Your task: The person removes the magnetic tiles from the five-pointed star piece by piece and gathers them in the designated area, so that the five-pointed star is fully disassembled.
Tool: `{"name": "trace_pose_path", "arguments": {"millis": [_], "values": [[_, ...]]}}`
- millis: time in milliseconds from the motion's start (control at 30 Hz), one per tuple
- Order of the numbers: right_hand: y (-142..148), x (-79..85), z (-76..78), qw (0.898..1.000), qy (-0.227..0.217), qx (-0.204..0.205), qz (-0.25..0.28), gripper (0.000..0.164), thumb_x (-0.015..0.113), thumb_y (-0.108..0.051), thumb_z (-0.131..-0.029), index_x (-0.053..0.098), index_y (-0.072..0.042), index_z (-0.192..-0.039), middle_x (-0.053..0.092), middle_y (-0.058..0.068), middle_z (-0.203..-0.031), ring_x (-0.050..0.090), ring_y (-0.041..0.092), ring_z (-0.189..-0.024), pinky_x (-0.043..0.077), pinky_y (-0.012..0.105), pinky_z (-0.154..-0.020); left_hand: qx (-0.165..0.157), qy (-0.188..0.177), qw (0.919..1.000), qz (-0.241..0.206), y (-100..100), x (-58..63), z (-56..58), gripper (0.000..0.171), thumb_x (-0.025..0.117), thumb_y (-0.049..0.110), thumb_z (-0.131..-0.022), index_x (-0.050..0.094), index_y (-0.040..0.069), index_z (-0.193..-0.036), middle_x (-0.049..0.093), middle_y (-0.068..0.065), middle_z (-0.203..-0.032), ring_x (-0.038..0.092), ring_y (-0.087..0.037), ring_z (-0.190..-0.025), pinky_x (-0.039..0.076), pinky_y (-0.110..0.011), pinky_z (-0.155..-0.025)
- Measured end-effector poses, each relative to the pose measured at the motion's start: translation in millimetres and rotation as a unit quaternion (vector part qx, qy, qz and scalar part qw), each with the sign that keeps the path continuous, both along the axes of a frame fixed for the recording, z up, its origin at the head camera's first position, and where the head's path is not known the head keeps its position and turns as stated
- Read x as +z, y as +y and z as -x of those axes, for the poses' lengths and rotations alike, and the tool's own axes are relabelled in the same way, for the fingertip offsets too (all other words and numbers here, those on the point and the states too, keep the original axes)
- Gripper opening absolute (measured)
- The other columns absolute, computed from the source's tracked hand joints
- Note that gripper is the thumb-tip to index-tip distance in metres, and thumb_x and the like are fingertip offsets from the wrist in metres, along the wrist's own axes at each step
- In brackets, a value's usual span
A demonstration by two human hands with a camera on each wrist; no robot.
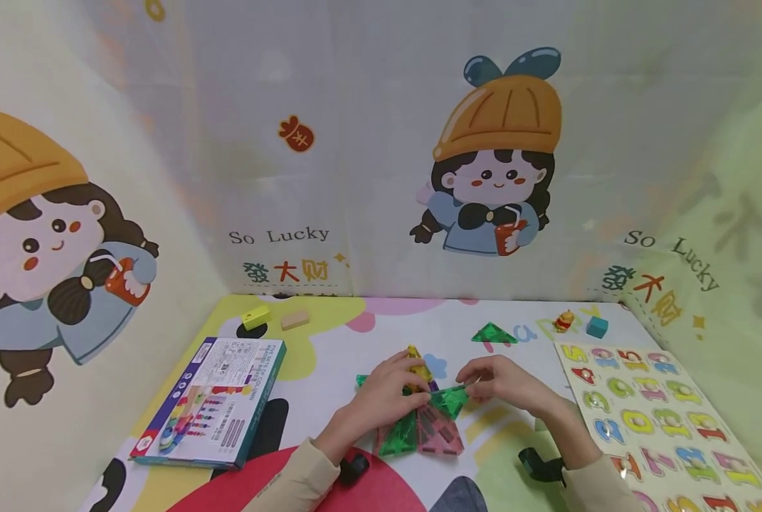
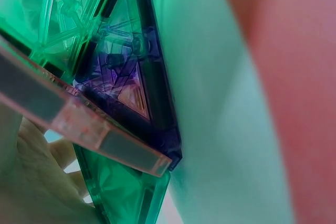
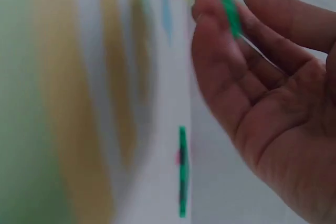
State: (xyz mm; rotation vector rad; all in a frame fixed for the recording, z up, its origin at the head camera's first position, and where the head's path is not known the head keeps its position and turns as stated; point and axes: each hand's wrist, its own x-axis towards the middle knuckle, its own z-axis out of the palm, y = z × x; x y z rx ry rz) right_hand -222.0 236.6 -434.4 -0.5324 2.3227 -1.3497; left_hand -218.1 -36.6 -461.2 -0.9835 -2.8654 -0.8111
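Note:
Translucent magnetic tiles form a low structure on the table, with pink tiles, a green tile and a yellow tile. My left hand grips it from the left, fingers over its top. Close up in the left wrist view are a purple triangular tile and a pink tile's edge, with the left fingers partly hidden behind. My right hand pinches a green triangular tile by its corner at the structure's right side. The right wrist view shows that hand's thumb and fingers at the tile's end.
A loose green triangular tile lies farther back. At left is a boxed toy set, with yellow and tan blocks behind it. A number puzzle board, a small bear figure and a teal cube are at right.

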Motion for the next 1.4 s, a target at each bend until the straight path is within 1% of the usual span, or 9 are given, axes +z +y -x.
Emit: {"name": "trace_pose_path", "arguments": {"millis": [167,300,400,533,767,1033,1133,1233,1400], "values": [[-10,-9.9,-6.4,1.0,-0.005,-0.01,0.025,0.015,0.064,-0.002,-0.09,0.068,0.003,-0.104,0.072,0.018,-0.087,0.071,0.028,-0.076,0.06,0.038,-0.072,0.004,-0.003,1.0,-0.006,-1,-2.5,-1.8,0.016,0.066,0.04,-0.094,0.078,0.031,-0.098,0.057,0.001,-0.144,0.033,-0.031,-0.149,0.032,-0.057,-0.115],[-13,-13.3,-8.4,1.0,-0.011,-0.014,0.025,0.011,0.066,-0.002,-0.089,0.067,0.005,-0.097,0.071,0.02,-0.08,0.071,0.026,-0.072,0.06,0.037,-0.07,0.003,-0.012,0.9999,-0.006,-2,-3.8,-1.9,0.016,0.065,0.04,-0.094,0.078,0.031,-0.099,0.056,0.002,-0.145,0.031,-0.03,-0.15,0.031,-0.057,-0.116],[-14,-15.6,-8.2,0.999,-0.025,-0.015,0.037,0.012,0.067,-0.006,-0.09,0.067,0.005,-0.094,0.071,0.02,-0.079,0.071,0.026,-0.071,0.06,0.037,-0.07,0.006,-0.02,0.9998,-0.002,-3,-4.0,-1.8,0.017,0.065,0.042,-0.094,0.078,0.032,-0.1,0.055,0.003,-0.145,0.03,-0.029,-0.15,0.03,-0.056,-0.117],[-12,-18.5,-6.7,0.997,-0.04,-0.014,0.059,0.014,0.066,-0.007,-0.092,0.067,0.007,-0.093,0.072,0.022,-0.081,0.073,0.025,-0.072,0.061,0.038,-0.071,0.004,-0.024,0.9997,0.0,-4,-3.7,-2.0,0.018,0.065,0.043,-0.094,0.077,0.032,-0.102,0.055,0.003,-0.146,0.03,-0.029,-0.15,0.03,-0.056,-0.117],[-8,-19.0,-6.6,0.997,-0.034,-0.001,0.075,0.013,0.066,-0.004,-0.091,0.066,0.01,-0.092,0.072,0.023,-0.082,0.073,0.026,-0.072,0.061,0.041,-0.071,-0.004,-0.025,0.9997,0.004,-4,-2.8,-2.2,0.019,0.065,0.044,-0.093,0.077,0.031,-0.102,0.054,0.002,-0.146,0.03,-0.029,-0.15,0.03,-0.056,-0.117],[-6,-23.2,-3.3,0.995,-0.039,0.005,0.094,0.018,0.067,-0.007,-0.092,0.066,0.011,-0.094,0.07,0.031,-0.086,0.073,0.026,-0.073,0.061,0.041,-0.072,-0.015,-0.018,0.9997,0.004,-5,-1.9,-0.6,0.02,0.066,0.045,-0.093,0.077,0.031,-0.102,0.054,0.0,-0.147,0.03,-0.031,-0.15,0.031,-0.058,-0.116],[-1,-25.4,-0.1,0.993,-0.047,0.011,0.112,0.02,0.066,-0.008,-0.093,0.065,0.012,-0.096,0.072,0.027,-0.086,0.073,0.024,-0.075,0.061,0.039,-0.073,-0.018,-0.015,0.9997,0.001,-5,-1.6,-0.2,0.02,0.066,0.044,-0.093,0.077,0.03,-0.102,0.054,0.0,-0.147,0.03,-0.031,-0.15,0.031,-0.058,-0.116],[7,-24.1,2.6,0.989,-0.059,-0.013,0.134,0.022,0.064,-0.009,-0.095,0.063,0.013,-0.101,0.073,0.018,-0.085,0.073,0.021,-0.077,0.061,0.036,-0.074,-0.019,-0.014,0.9997,0.0,-5,-0.7,0.3,0.019,0.065,0.045,-0.093,0.077,0.032,-0.101,0.053,0.001,-0.148,0.029,-0.031,-0.151,0.031,-0.057,-0.116],[23,-13.3,3.8,0.985,-0.052,-0.092,0.134,0.03,0.062,-0.012,-0.097,0.059,0.013,-0.112,0.071,0.007,-0.084,0.071,0.015,-0.077,0.06,0.03,-0.074,-0.019,-0.015,0.9997,0.006,-5,2.4,1.6,0.018,0.065,0.046,-0.093,0.076,0.034,-0.099,0.053,0.001,-0.148,0.028,-0.032,-0.151,0.029,-0.056,-0.117]]}}
